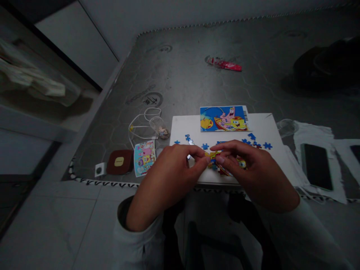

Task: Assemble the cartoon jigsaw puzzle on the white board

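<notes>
The left hand (pixel 167 178) and right hand (pixel 255 174) pinch inward. The jigsaw pieces (pixel 226 165) lie between them, about equally near both.

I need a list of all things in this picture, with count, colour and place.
white board: one, white, front centre
picture card: one, blue, on board's far edge
second picture card: one, multicoloured, left of board
puzzle pieces: several, blue, on board
white cable: one, white, left of board
brown case: one, brown, front left
red packet: one, red, far table
phone: one, black, right, on white cloth
left hand: one, at the pieces
right hand: one, at the pieces
</notes>
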Tool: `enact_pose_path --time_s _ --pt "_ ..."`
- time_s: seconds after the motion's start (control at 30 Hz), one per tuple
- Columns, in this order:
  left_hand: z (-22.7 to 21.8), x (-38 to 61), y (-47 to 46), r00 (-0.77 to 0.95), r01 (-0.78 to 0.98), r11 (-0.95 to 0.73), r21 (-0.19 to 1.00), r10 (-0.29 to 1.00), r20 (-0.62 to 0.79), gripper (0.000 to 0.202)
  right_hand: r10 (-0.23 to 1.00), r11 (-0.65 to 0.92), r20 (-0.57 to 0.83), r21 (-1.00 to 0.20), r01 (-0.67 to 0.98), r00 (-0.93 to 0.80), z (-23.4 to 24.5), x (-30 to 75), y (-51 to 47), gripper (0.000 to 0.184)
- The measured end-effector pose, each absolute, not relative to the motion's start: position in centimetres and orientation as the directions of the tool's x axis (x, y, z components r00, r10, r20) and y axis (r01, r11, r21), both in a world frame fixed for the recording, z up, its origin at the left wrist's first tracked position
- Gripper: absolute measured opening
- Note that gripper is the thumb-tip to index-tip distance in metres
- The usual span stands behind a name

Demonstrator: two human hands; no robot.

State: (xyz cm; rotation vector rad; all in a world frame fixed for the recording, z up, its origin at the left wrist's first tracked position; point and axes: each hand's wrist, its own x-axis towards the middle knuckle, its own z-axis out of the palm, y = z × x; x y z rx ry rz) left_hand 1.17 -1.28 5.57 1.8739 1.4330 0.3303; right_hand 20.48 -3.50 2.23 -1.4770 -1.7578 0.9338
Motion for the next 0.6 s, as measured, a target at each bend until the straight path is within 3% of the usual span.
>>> enact_pose_path --time_s 0.6 --pt "4.1 0.7 -0.8 0.406 0.613 -0.123 0.78 0.896 -0.178 0.013 0.982 0.17 0.087 -0.787 0.593 -0.167 2.1 20.3 -3.2 0.021"
